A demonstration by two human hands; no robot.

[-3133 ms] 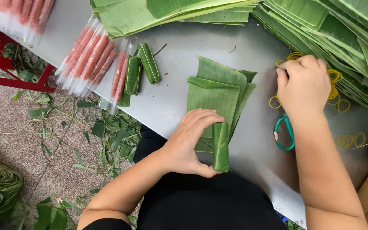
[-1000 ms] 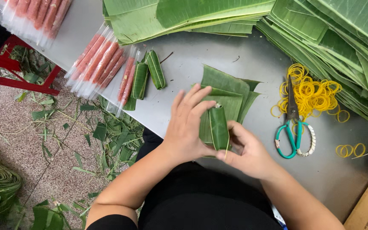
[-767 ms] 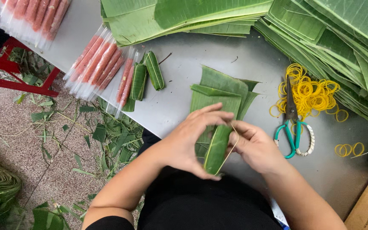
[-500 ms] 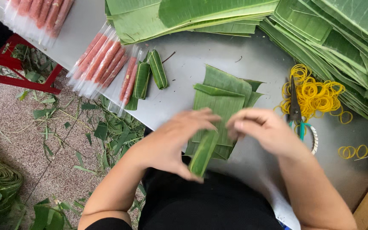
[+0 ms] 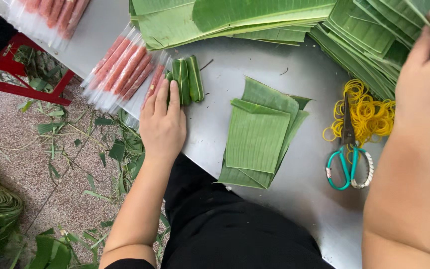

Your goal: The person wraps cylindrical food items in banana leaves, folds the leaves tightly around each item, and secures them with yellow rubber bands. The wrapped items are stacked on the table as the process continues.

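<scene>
Our left hand (image 5: 162,127) lies flat on the steel surface (image 5: 215,119), fingers (image 5: 174,97) pressed together, touching the leaf-wrapped rolls (image 5: 187,79) at twelve o'clock. At two o'clock, our right hand (image 5: 426,74) pinches a banana leaf strip (image 5: 416,11) above the yellow rubber bands (image 5: 369,112).

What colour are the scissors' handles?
Teal on the scissors, with one loop wrapped in white cord; clear in the head view, beside the yellow rubber bands.
</scene>
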